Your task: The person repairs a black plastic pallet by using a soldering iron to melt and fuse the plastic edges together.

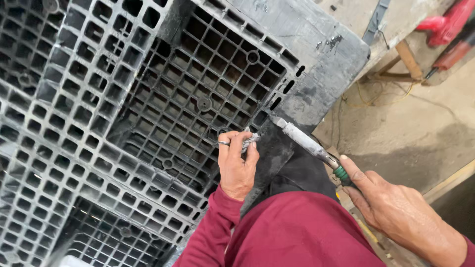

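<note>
**At frame centre: hot iron on pallet edge**

At centre, the left hand (237, 165) pinches a small grey strip (251, 140) against the black plastic pallet (148, 109). The right hand (396, 207), at 4 o'clock, is closed round the green handle of the iron (304, 141). The iron looks rigid and probably hot, so grip the handle only. Its long axis runs from 4 to 10 o'clock, tip at the strip. Red tools (448, 29) lie at 2 o'clock.
</note>
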